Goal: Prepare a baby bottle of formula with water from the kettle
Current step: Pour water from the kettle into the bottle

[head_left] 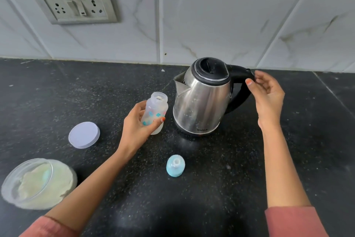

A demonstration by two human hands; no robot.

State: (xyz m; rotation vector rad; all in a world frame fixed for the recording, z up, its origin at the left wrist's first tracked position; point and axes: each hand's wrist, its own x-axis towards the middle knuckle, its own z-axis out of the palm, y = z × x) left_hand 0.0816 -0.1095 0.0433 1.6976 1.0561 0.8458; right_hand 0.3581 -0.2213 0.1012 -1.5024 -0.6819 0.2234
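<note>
The baby bottle (156, 114) stands uncapped on the dark bench (211, 198), just left of the steel kettle (201, 102), with the left hand (137, 125) wrapped around its body. The right hand (267, 94) sits at the kettle's black handle (241, 91), fingers loosely apart, thumb touching it. A blue teat cap (175, 165) lies nearer the person; a white lid (84, 135) and open formula jar (38, 183) lie left.
</note>
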